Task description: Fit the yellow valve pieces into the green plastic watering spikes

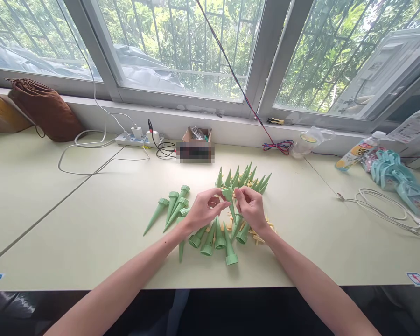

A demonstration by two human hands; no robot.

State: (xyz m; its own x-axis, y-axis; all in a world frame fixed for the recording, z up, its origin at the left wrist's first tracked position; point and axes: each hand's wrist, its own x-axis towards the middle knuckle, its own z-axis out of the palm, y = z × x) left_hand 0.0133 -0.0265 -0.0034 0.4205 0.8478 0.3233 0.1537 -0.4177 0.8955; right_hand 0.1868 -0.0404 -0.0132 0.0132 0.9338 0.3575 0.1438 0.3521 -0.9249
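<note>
Over the middle of the table, my left hand [206, 205] grips a green plant watering spike [231, 204] between thumb and fingers, its ribbed cap up and its tip pointing down. Close by its cap, my right hand [250, 204] is closed in a pinch; what it holds, if anything, is too small to make out. Several loose green spikes [156, 216] lie to the left, and more spikes [220, 235] lie below my hands. Beyond them a group of green spikes [247, 175] stands with tips up. Small yellow plastic pieces [259, 238] are scattered under my right hand.
At the back are a power strip [136, 139] with chargers, a small cardboard box [198, 135] and coiled wires [278, 147]. A brown pouch [45, 109] leans at the left. To the right are a bottle [359, 151], turquoise plastic items [395, 175] and a white cable [381, 205].
</note>
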